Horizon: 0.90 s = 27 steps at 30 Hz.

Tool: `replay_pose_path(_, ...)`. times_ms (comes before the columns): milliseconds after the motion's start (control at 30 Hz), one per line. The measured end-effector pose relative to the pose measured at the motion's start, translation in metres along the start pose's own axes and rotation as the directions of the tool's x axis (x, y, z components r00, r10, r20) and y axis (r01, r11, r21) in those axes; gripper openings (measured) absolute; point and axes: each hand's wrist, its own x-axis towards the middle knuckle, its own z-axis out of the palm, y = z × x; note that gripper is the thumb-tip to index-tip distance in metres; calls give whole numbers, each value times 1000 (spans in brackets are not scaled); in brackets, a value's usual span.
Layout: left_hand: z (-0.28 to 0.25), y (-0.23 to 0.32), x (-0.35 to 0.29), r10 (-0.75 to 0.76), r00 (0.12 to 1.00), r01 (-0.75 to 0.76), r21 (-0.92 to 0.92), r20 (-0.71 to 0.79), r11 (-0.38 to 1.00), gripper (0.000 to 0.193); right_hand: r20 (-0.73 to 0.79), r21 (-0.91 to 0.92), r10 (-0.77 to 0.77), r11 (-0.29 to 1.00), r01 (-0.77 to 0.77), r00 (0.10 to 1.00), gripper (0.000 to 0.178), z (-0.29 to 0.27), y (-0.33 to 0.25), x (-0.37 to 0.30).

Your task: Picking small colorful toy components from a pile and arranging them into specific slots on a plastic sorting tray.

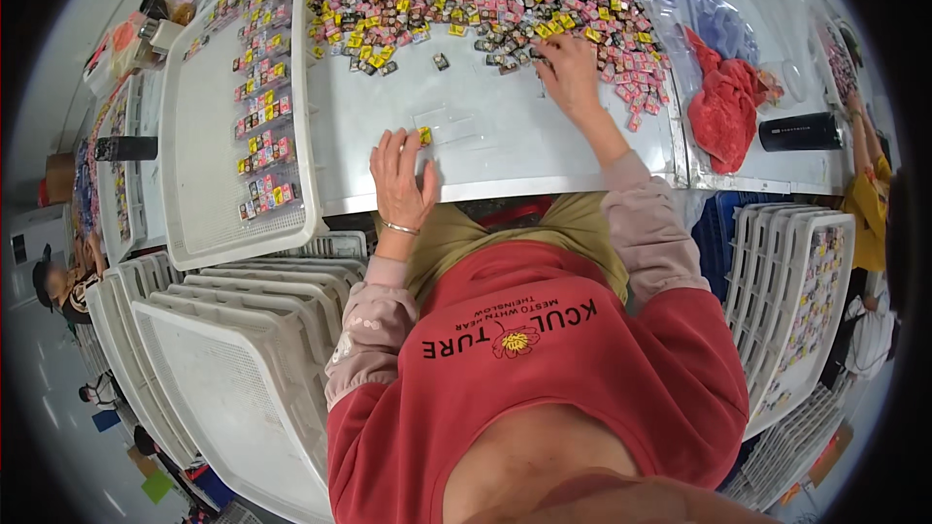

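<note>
On the white table, my left hand [400, 175] rests with fingers stretched out and thumb apart. Its fingertips are beside a clear plastic holder [456, 128], and a small yellow block [424, 136] sits at the holder's left end. At the near edge of a large heap of small pink, yellow and black blocks [485, 0], my right hand [571, 78] reaches down. Its thumb and forefinger are closed around a small black block, partly hidden by the fingers. A lone black block [441, 61] lies between the heap and the holder.
Left of me, a white tray [199, 175] carries filled clear holders [267, 150] along its right side. Stacked white trays [214, 369] stand below it, with more trays [786, 301] at right. A red plastic bag [723, 107] and a black bottle [800, 132] lie at the right.
</note>
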Motion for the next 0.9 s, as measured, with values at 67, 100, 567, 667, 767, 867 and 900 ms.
replay_pose_path(67, -1, -2, -2, 4, 999, -4, 10, 40, 1000, 44, -49, -72, 33, 997, -37, 998, 22, 7, -16, 7)
replay_pose_path(100, 0, -3, -2, 10, 998, -11, 21, 57, 1000, 43, -137, -37, 36, 998, -42, 990, 19, 9, -19, 19)
replay_pose_path(567, -1, 0, 3, -8, 999, 10, -48, 41, 999, 38, -59, -308, 103, 944, -116, 993, 26, 72, 68, 209)
replay_pose_path(667, -3, 1, 3, -9, 999, 11, -44, 52, 999, 39, -16, -413, 81, 907, -80, 997, 26, 74, 71, 209)
replay_pose_path(767, -2, -1, 3, -21, 999, 22, -38, 43, 999, 40, 124, -297, 163, 947, -121, 979, 21, 62, 64, 205)
replay_pose_path(867, -1, -1, 4, -7, 999, 9, -35, 43, 999, 40, 257, -167, 235, 966, -196, 938, 19, 40, 67, 197)
replay_pose_path(900, 0, -1, 5, -7, 999, 8, -42, 41, 999, 40, 266, 96, 255, 952, -289, 930, 20, 30, 73, 194)
